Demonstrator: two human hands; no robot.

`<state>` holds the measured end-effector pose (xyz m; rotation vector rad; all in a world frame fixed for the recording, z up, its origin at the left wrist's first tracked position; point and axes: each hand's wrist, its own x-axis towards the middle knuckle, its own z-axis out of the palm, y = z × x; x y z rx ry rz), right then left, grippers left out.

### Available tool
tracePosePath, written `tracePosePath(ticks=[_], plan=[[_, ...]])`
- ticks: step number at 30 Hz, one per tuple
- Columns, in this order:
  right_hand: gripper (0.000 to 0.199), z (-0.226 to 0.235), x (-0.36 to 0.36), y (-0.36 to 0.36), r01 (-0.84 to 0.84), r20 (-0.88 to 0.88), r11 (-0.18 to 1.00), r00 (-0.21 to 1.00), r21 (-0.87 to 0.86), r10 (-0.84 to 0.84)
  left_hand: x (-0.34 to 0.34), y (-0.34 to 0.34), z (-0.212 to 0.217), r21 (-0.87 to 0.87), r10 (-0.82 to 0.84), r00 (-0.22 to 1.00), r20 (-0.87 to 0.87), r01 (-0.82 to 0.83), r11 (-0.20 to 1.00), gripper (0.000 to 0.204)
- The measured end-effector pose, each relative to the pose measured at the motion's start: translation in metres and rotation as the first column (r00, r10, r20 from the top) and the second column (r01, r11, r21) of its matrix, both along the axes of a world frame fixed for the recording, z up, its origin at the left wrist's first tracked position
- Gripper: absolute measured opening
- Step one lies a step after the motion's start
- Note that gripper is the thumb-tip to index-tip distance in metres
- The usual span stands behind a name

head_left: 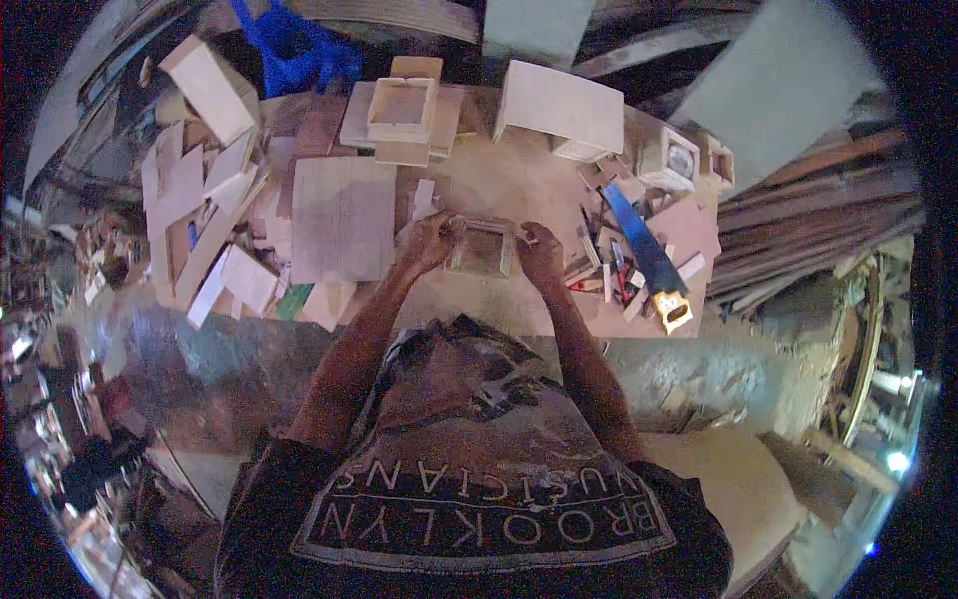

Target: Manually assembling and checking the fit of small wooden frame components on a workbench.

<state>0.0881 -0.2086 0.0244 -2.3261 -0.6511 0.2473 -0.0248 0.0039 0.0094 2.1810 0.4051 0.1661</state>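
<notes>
Frame (482, 267) lies between our left hand (437, 240), touching its edge, and right hand (540, 254), just beside it; we cannot tell either grip's opening or hold.

Worktop (519, 170), far edge: pale wooden box (564, 105) right of middle; shallow open wooden tray (403, 105) left of middle, resting on boards. Far left corner: rectangular wooden block (212, 90), tilted. Left edge: heaped offcuts (172, 185). Near right corner: handsaw (644, 245), blue blade, handle at near edge. Beyond right edge: stacked planks (823, 215).
</notes>
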Motion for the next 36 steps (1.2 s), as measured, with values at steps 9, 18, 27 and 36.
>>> tracePosePath(ticks=[9,18,27,36], plan=[[0.026,-0.005,-0.032,0.005,0.113,0.063,0.993,0.992,-0.027,-0.111,0.004,0.011,0.012,-0.244,-0.13,0.97,-0.205,0.078,0.967,0.045],[0.024,-0.008,-0.04,0.006,0.217,0.036,0.973,0.976,-0.078,-0.215,0.01,0.011,0.023,-0.235,-0.213,0.956,-0.202,0.164,0.958,0.045],[0.024,-0.08,-0.034,-0.018,0.303,-0.128,0.89,0.953,0.342,-0.276,0.016,0.003,0.046,-0.342,-0.253,0.952,-0.17,0.184,0.921,0.041],[0.02,-0.002,-0.036,0.008,0.151,0.059,0.986,0.987,-0.075,-0.147,0.004,0.016,0.013,-0.332,-0.195,0.965,-0.173,0.129,0.934,0.041]])
